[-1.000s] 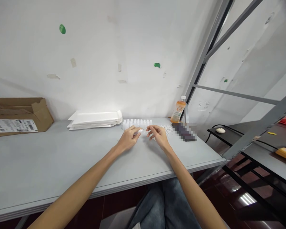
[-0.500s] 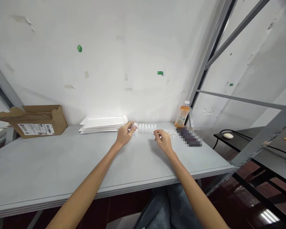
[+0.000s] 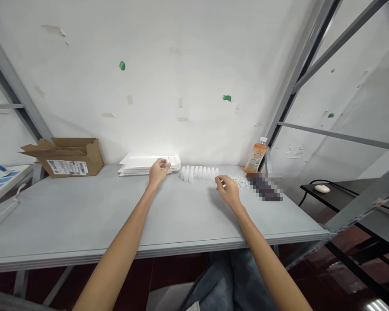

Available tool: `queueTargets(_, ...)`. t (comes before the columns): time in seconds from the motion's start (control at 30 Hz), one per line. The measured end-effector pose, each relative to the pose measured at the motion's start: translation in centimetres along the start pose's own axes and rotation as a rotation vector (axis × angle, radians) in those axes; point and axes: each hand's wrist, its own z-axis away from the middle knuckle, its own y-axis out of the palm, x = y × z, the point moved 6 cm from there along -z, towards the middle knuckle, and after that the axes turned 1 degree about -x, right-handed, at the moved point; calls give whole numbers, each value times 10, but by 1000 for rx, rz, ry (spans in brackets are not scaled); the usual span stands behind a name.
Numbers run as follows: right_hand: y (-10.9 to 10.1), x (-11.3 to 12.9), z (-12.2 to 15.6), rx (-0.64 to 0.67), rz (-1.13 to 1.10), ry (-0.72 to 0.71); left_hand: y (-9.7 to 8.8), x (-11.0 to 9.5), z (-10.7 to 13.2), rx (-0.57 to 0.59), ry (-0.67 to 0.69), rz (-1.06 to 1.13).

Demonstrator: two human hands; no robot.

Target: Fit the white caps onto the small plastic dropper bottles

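My left hand point(image 3: 158, 173) is closed in a pinch in front of the white stack. Something small and pale may be between its thumb and fingertips, too small to name. Several small white bottles point(image 3: 199, 173) stand close together in rows to the right of it. At the right end of these rows is my right hand point(image 3: 228, 191), its fingers curled and their tips together; what they hold, if anything, is hidden. Just behind and to the right of this hand lies a pile of small white pieces point(image 3: 242, 182).
A flat stack of white envelope-like sheets point(image 3: 139, 164) rests against the wall. An opened cardboard box point(image 3: 73, 157) sits at the left, and an orange drink bottle point(image 3: 256, 156) at the back right. A blurred dark item point(image 3: 266, 188) lies on the grey table point(image 3: 188, 224).
My left hand has moved left, away from the small bottles, uncovering the left end of their rows. My right hand stays by the right end. The view has turned slightly left.
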Motion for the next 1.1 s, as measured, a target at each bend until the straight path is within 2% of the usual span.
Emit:
queueTargets(0.33,2,3,1,19,36,-11,-26,23,2,37,-37,-24)
queueTargets(0.63,4,3,1,38,46,-43,-67,51,3,95,2,-119)
queueTargets(1.1,5,8,3,64,63,-63,-66,61,-1,287,38,-207)
